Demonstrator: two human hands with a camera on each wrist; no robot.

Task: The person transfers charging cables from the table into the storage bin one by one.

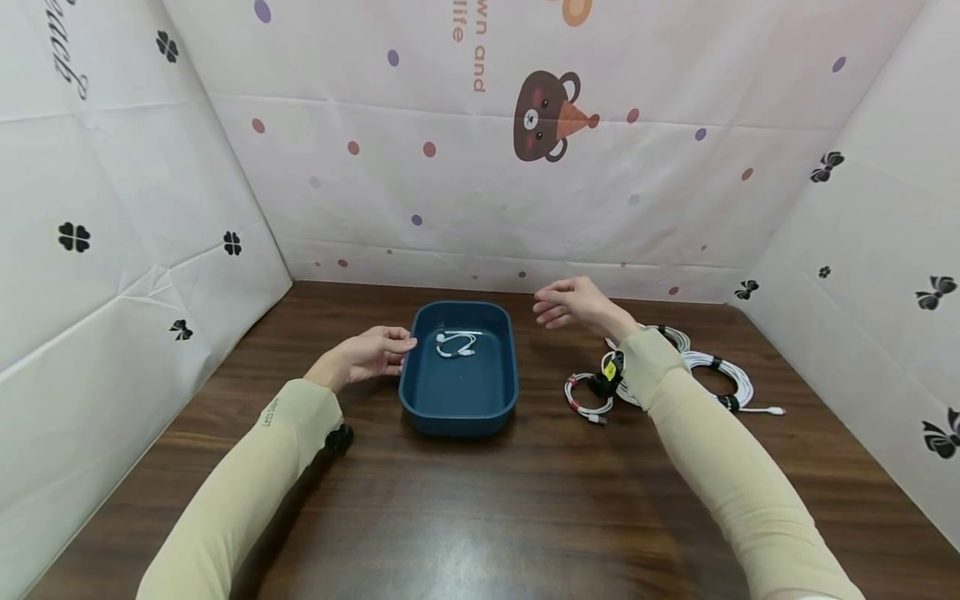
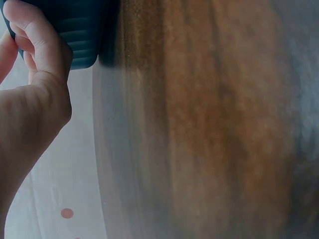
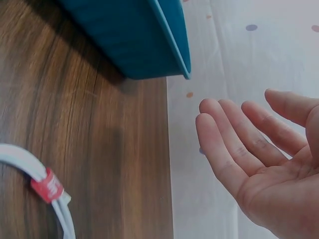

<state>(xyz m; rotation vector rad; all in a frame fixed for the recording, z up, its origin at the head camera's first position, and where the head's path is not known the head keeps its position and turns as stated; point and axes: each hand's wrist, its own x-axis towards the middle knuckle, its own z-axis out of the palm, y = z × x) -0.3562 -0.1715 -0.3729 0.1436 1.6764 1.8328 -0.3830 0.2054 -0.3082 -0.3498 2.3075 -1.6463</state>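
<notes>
A dark blue tray (image 1: 459, 414) stands on the wooden table, and a short white cable (image 1: 456, 343) lies curled at its far end. My left hand (image 1: 397, 343) is at the tray's left rim, with curled fingers (image 2: 37, 42) pressed to the ribbed outer wall (image 2: 84, 35). My right hand (image 1: 558, 304) hovers above the table just past the tray's far right corner (image 3: 149, 40). Its palm and straight fingers (image 3: 224, 144) are spread and hold nothing. A small white coil with red ties (image 1: 587, 397) lies below my right forearm, and one tie (image 3: 47, 186) shows in the right wrist view.
A larger bundle of white cables (image 1: 708, 372) with black ties lies on the table to the right. Patterned white walls close in the table at the left, back and right. Bare wood (image 1: 480, 517) stretches in front of the tray.
</notes>
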